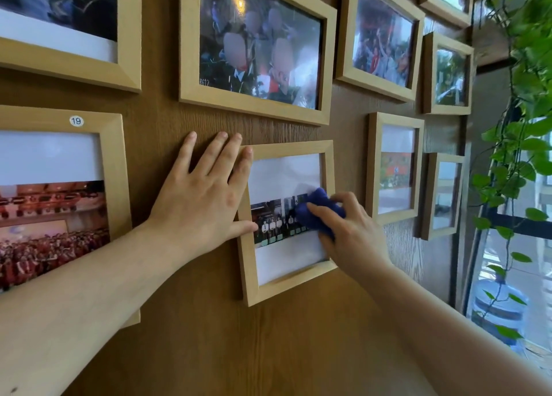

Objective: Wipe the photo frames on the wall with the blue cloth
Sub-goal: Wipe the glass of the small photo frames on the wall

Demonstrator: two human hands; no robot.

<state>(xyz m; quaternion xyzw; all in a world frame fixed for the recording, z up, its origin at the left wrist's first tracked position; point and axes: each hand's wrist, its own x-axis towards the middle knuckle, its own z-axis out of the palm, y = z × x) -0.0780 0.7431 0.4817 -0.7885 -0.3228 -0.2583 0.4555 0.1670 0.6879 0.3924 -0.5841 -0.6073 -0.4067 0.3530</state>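
A small light-wood photo frame [286, 288] hangs on the brown wooden wall at centre. My right hand [352, 234] grips a bunched blue cloth [318, 209] and presses it against the frame's glass, over the right part of the photo. My left hand [203, 198] lies flat with fingers spread on the wall, its thumb and forefinger resting on the frame's left edge. Several other light-wood frames hang around it: a large one above [254, 109], one marked 19 at the left [116, 168], and smaller ones to the right [394, 118].
Trailing green vine leaves [519, 162] hang at the right beside a window. A blue water bottle [495, 312] stands low by the window. Bare wood wall [268, 351] shows below the frame.
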